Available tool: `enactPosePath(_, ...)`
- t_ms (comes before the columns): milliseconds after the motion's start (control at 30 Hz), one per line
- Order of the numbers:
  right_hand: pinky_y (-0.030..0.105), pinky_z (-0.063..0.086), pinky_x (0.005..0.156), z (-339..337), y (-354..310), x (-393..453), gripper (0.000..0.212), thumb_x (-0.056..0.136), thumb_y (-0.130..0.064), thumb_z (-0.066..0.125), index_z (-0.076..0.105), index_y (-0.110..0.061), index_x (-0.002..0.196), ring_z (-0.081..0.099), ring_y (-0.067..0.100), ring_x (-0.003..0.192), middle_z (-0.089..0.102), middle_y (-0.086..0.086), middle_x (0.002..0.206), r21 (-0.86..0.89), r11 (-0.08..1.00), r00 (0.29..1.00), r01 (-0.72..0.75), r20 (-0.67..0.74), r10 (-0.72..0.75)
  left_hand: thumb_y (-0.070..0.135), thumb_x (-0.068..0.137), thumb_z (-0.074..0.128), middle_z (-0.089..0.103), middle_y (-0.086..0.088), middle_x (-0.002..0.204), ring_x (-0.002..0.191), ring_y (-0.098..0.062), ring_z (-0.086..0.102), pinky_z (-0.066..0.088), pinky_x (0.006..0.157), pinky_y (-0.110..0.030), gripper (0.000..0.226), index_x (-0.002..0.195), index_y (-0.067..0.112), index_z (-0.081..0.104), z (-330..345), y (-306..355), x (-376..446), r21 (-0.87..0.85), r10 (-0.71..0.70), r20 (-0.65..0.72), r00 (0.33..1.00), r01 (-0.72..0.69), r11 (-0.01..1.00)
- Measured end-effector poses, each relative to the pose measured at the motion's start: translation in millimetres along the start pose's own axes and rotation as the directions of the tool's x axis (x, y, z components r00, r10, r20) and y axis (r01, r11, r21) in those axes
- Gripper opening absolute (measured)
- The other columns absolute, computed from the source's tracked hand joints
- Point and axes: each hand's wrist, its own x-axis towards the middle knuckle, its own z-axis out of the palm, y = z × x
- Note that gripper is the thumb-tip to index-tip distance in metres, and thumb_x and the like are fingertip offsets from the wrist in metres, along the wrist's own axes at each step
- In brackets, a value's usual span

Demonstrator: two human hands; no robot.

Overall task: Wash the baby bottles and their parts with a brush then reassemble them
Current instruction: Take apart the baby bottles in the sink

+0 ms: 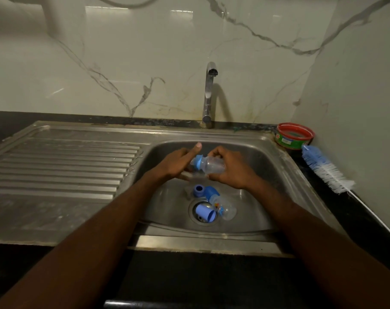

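Over the steel sink (pixel 276 157) we hold one clear baby bottle (pixel 214 165) on its side, our right hand (pixel 230 169) wrapped round its body, our left hand (pixel 178 165) at the blue collar (pixel 198 161) end with the thumb raised; whether the left fingers grip it we cannot tell. In the basin near the drain (pixel 200 216): a second clear bottle (pixel 226 208), a blue ring (pixel 199 190), a blue cap (pixel 205 212). On the counter to the right: a blue-and-white bottle brush (pixel 325 169) beside a red tub (pixel 294 136); tap (pixel 208 94) behind the basin.

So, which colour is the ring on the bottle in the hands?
Blue ring, clearest in the head view.
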Motion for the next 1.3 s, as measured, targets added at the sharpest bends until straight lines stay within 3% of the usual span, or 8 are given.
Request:
enactPosePath(133, 0.035, 0.056, 0.086, -3, 5, 1, 0.061, 0.068, -0.032, 0.092, 0.056, -0.031, 0.117, 0.061, 0.010, 0.103, 0.063, -0.009, 0.116, -0.026, 0.998, 0.998, -0.060, -0.024, 0.060, 0.028, 0.094, 0.070, 0.073, -0.005, 0.108, 0.092, -0.018, 0.075, 0.062, 0.073, -0.028, 0.036, 0.126, 0.016, 0.061, -5, -2, 3, -0.074, 0.138, 0.138, 0.981, -0.129, 0.989)
enactPosePath(267, 0.033, 0.055, 0.086, -4, 3, -3, 0.064, 0.069, -0.029, 0.092, 0.053, -0.032, 0.119, 0.060, 0.011, 0.107, 0.062, -0.008, 0.120, -0.091, 0.995, 0.999, -0.031, 0.003, 0.032, 0.052, 0.100, 0.054, 0.075, -0.008, 0.079, 0.067, -0.016, 0.072, 0.058, 0.059, -0.025, 0.044, 0.098, 0.011, 0.069, 0, -1, 4, -0.050, -0.035, 0.066, 0.997, 0.038, 0.998)
enactPosePath(500, 0.030, 0.045, 0.080, 1, 10, 1, 0.063, 0.069, -0.037, 0.090, 0.056, -0.031, 0.121, 0.053, 0.011, 0.100, 0.061, -0.004, 0.121, -0.228, 0.968, 0.982, -0.108, 0.125, 0.139, 0.053, 0.098, 0.057, 0.075, -0.015, 0.083, 0.067, -0.019, 0.074, 0.057, 0.053, -0.023, 0.056, 0.103, -0.001, 0.068, -10, -10, 5, -0.148, -0.236, -0.111, 0.965, 0.219, 0.965)
enactPosePath(600, 0.031, 0.048, 0.085, 11, 19, -1, 0.066, 0.073, -0.050, 0.086, 0.061, -0.022, 0.127, 0.056, 0.015, 0.103, 0.062, 0.001, 0.124, -0.316, 0.942, 0.936, -0.110, 0.286, 0.205, 0.038, 0.092, 0.072, 0.075, -0.020, 0.087, 0.076, -0.022, 0.077, 0.062, 0.063, -0.027, 0.043, 0.105, -0.004, 0.067, -8, -9, 5, -0.067, -0.211, -0.088, 0.974, 0.205, 0.976)
enactPosePath(800, 0.030, 0.045, 0.093, 15, 14, 9, 0.064, 0.083, -0.050, 0.078, 0.061, -0.016, 0.134, 0.060, 0.021, 0.116, 0.064, 0.005, 0.130, -0.239, 0.966, 0.974, -0.098, 0.177, 0.142, 0.025, 0.079, 0.087, 0.074, -0.006, 0.085, 0.070, -0.008, 0.075, 0.059, 0.057, -0.023, 0.037, 0.107, 0.009, 0.067, -4, -7, 4, 0.101, -0.055, -0.047, 0.997, 0.059, 0.993)
enactPosePath(933, 0.031, 0.053, 0.085, 13, 6, 10, 0.032, 0.097, -0.046, 0.060, 0.068, -0.021, 0.116, 0.066, 0.011, 0.096, 0.072, -0.001, 0.112, 0.122, 0.967, 0.975, -0.223, 0.011, 0.224, 0.029, 0.076, 0.089, 0.071, 0.000, 0.092, 0.070, -0.006, 0.074, 0.058, 0.054, -0.023, 0.045, 0.107, 0.019, 0.058, -1, -8, 3, 0.132, 0.051, -0.037, 0.998, -0.046, 0.990)
enactPosePath(1033, 0.038, 0.062, 0.079, 11, 0, 9, 0.028, 0.100, -0.045, 0.057, 0.068, -0.022, 0.113, 0.073, 0.017, 0.087, 0.075, 0.001, 0.098, 0.453, 0.837, 0.952, -0.306, 0.164, 0.260, 0.030, 0.078, 0.087, 0.067, 0.007, 0.096, 0.076, 0.000, 0.072, 0.058, 0.057, -0.020, 0.041, 0.107, 0.025, 0.058, 3, -5, 2, 0.179, 0.172, 0.024, 0.985, -0.173, 0.968)
enactPosePath(1300, 0.030, 0.061, 0.072, 12, 6, 15, 0.019, 0.097, -0.018, 0.066, 0.070, -0.007, 0.112, 0.075, 0.024, 0.083, 0.076, 0.013, 0.099, 0.646, 0.684, 0.936, -0.339, 0.162, 0.312, 0.018, 0.094, 0.071, 0.070, -0.007, 0.113, 0.090, -0.009, 0.074, 0.058, 0.068, -0.020, 0.032, 0.124, 0.011, 0.064, 4, 6, 0, -0.085, 0.137, 0.054, 0.989, -0.132, 0.988)
